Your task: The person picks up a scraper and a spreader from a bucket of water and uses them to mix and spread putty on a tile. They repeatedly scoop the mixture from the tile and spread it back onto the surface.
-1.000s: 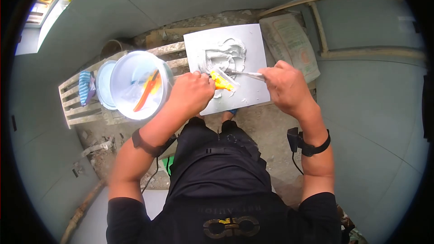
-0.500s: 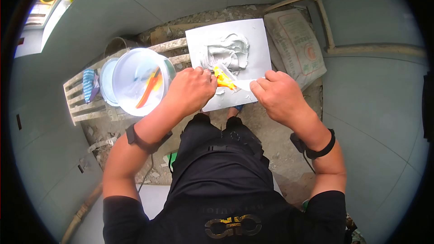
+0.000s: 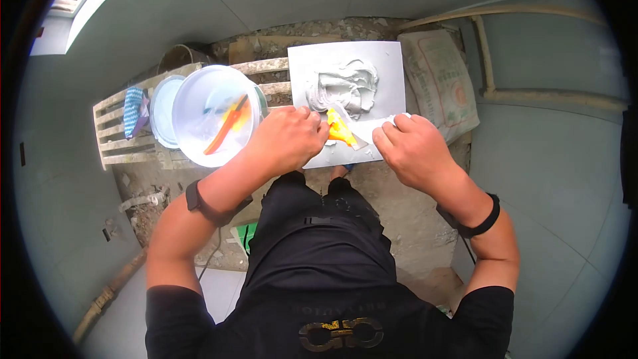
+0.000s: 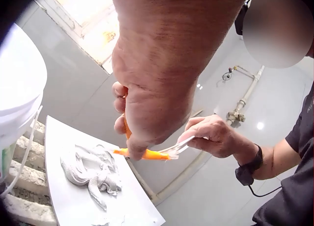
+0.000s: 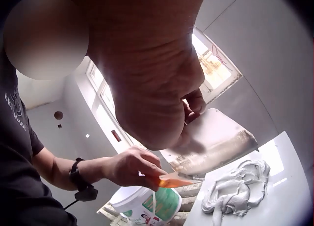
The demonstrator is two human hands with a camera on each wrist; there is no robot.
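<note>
My left hand (image 3: 287,136) grips an orange-yellow scraper (image 3: 340,130) by its handle, and whitish paste clings to the blade. In my right hand (image 3: 415,153) is a broad white scraper (image 3: 380,129); its wide flat face shows in the right wrist view. The two blades come close together, overlapping in the head view. Beneath them lies a white board (image 3: 392,60) with a thick swirled patch of grey-white putty (image 3: 342,86). Small dabs of the paste are scattered near the board's close edge.
Left of the board, a white bucket (image 3: 189,139) holds an orange-handled tool (image 3: 222,129). Its pale blue lid (image 3: 161,119) lies beside it on a slatted bench (image 3: 113,153), near a blue patterned cloth (image 3: 133,112). A filled sack (image 3: 438,86) lies to the right.
The white scraper has drawn back off the putty to the orange scraper and turned, so more of its face shows. The left hand keeps its grip near the same spot.
</note>
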